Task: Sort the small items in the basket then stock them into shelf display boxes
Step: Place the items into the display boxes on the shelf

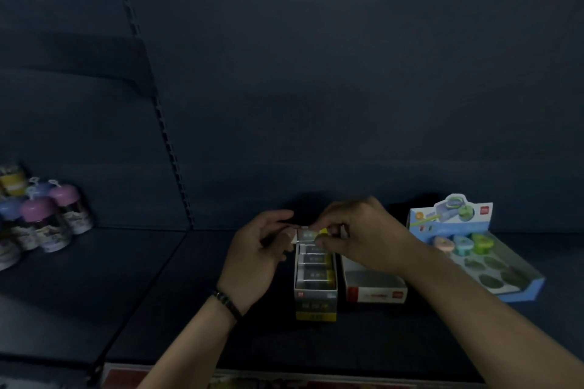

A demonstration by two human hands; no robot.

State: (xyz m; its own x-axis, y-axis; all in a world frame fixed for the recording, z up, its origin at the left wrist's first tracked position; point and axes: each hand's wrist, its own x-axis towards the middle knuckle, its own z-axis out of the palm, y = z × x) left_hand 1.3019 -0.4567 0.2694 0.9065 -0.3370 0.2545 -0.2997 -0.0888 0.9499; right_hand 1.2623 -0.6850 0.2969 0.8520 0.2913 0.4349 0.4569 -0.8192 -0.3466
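Observation:
A narrow grey and yellow display box (pixel 316 294) stands on the dark shelf with several small boxed erasers in a row inside it. Over its far end my right hand (pixel 363 237) pinches one small grey and yellow eraser (pixel 311 234) between thumb and fingers. My left hand (pixel 259 253) is beside it on the left, its fingers curled round that eraser's left end. Right of the box lies a white and red display box (pixel 376 290), its inside partly hidden by my right arm.
A blue display tray (pixel 518 289) at the right holds three pastel items at its back and several bare round slots. Several small jars with pink and blue lids (pixel 47 218) stand at the far left. A slotted upright (pixel 172 148) divides the shelf bays.

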